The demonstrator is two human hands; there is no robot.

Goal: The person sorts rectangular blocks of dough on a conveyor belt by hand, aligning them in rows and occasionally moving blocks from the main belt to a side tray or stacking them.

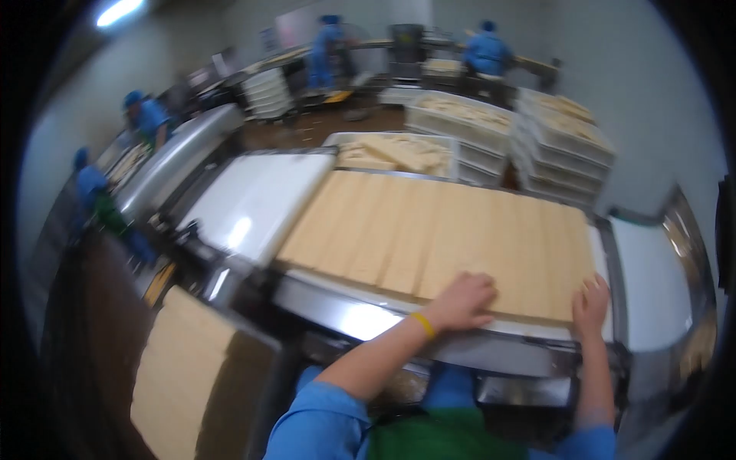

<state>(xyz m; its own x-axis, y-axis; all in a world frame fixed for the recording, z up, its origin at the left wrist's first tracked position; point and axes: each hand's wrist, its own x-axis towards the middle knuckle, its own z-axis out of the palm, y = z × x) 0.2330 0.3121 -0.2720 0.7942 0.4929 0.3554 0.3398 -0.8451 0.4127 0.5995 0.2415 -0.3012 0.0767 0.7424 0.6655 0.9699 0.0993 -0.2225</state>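
Left hand [464,300] and right hand [591,303] rest loosely curled on near edge of pale slabs [452,238], grip unclear; uneven pressure could crumble near right corner.

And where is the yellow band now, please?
In the head view, the yellow band circles the left wrist, low and just right of centre, next to the left hand.

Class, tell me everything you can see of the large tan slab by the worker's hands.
The tan slab is broad, smooth-looking and perhaps soft; blur hides its finer texture. It is divided into long parallel strips. It lies flat on a white surface. The left hand appears to touch its near edge, the right hand its near right corner.
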